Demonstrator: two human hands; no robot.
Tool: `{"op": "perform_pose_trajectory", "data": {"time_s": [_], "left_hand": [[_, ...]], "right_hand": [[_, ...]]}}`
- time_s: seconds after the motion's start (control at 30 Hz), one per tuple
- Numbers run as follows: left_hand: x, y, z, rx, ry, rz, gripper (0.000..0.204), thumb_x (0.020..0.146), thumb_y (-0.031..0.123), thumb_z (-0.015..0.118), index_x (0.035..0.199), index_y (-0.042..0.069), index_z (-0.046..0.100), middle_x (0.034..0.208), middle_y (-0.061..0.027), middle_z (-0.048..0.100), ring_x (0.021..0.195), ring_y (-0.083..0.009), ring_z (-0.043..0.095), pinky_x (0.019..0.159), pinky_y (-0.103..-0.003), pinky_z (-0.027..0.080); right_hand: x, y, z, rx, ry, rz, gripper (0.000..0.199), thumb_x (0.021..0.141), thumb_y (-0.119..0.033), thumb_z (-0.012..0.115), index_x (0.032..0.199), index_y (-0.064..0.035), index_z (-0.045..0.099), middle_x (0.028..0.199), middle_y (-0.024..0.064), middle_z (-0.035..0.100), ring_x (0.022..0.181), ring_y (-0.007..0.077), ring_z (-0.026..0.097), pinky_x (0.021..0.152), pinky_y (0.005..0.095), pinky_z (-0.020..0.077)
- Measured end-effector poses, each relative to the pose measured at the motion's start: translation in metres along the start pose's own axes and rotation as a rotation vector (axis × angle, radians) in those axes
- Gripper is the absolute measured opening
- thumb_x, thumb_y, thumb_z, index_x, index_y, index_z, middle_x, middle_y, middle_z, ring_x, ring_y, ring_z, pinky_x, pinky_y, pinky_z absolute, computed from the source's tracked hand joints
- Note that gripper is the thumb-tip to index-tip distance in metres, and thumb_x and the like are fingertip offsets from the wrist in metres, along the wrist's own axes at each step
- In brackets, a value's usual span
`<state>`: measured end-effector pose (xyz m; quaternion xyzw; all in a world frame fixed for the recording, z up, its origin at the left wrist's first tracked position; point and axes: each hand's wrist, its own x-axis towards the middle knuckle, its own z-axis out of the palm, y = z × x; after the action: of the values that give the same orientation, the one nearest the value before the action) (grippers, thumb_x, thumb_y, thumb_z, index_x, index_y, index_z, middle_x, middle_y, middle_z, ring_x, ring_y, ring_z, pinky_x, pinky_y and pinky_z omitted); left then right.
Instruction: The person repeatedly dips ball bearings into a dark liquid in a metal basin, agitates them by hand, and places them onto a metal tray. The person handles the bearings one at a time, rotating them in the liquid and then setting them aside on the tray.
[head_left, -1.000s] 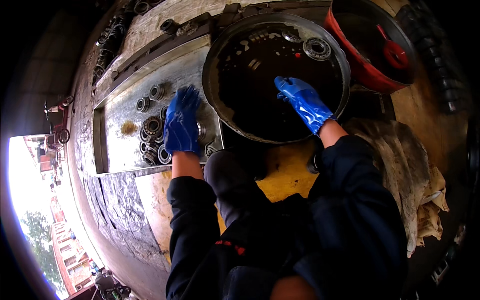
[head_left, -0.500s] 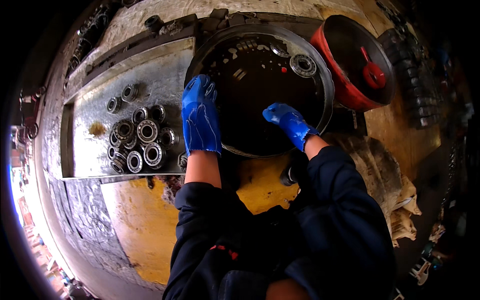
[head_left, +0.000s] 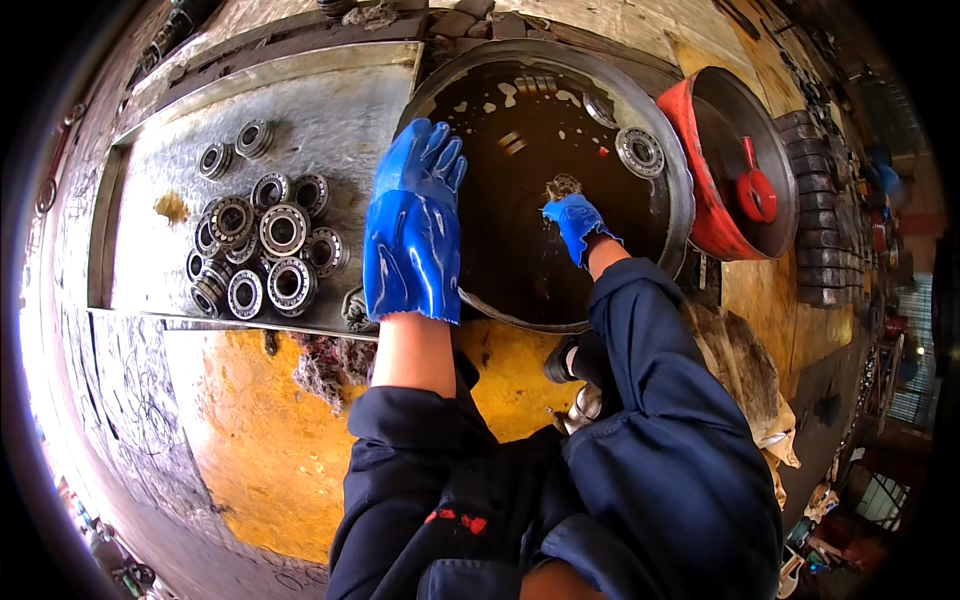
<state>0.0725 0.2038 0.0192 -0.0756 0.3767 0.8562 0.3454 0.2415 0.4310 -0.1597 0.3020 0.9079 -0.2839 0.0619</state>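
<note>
A wide round metal pan (head_left: 672, 225) of dark, oily liquid (head_left: 510, 220) lies in front of me. My left hand (head_left: 415, 205), in a blue rubber glove, rests along the pan's left rim, fingers stretched out and slightly apart. My right hand (head_left: 577, 224), also gloved in blue, is closed low over the liquid. At its fingertips a brownish tangled clump (head_left: 563, 187) shows; its exact kind is hard to make out. One roller bearing (head_left: 640, 152) sits at the pan's right side, partly in the liquid, with another ring-shaped part (head_left: 600, 110) behind it.
On the left, a shallow metal tray (head_left: 350, 100) carries several bearings (head_left: 284, 230). A red tub (head_left: 688, 165) at the right contains a red scoop-like tool (head_left: 757, 195). Dark blocks (head_left: 822, 220) line up beyond it. Grey rag (head_left: 325, 370) lies by the tray's near edge.
The head view has shifted. My right hand has moved up and right within the pan, and the brownish clump now shows at its fingertips. My left hand stays at the left rim.
</note>
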Motion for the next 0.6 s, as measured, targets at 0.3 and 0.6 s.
{"op": "perform_pose_trajectory", "data": {"time_s": [0.3, 0.6], "left_hand": [[-0.027, -0.003, -0.012, -0.102, -0.137, 0.036, 0.054, 0.105, 0.030, 0.053, 0.148, 0.000, 0.039, 0.150, -0.0262, 0.044, 0.136, -0.0394, 0.047, 0.115, -0.047, 0.038], [-0.032, -0.005, -0.015, -0.139, -0.167, 0.060, 0.055, 0.105, 0.030, 0.053, 0.149, 0.000, 0.038, 0.150, -0.0267, 0.043, 0.137, -0.0400, 0.046, 0.115, -0.047, 0.038]], "right_hand": [[0.054, -0.033, 0.018, 0.294, 0.046, -0.201, 0.027, 0.093, -0.009, 0.053, 0.112, -0.0011, 0.070, 0.109, 0.0234, 0.070, 0.102, 0.0387, 0.068, 0.090, 0.0448, 0.0534], [0.046, -0.073, -0.020, 0.180, -0.001, -0.246, 0.063, 0.092, 0.011, 0.034, 0.144, -0.0182, 0.055, 0.148, 0.0168, 0.052, 0.137, 0.0339, 0.049, 0.112, 0.0414, 0.0423]]}}
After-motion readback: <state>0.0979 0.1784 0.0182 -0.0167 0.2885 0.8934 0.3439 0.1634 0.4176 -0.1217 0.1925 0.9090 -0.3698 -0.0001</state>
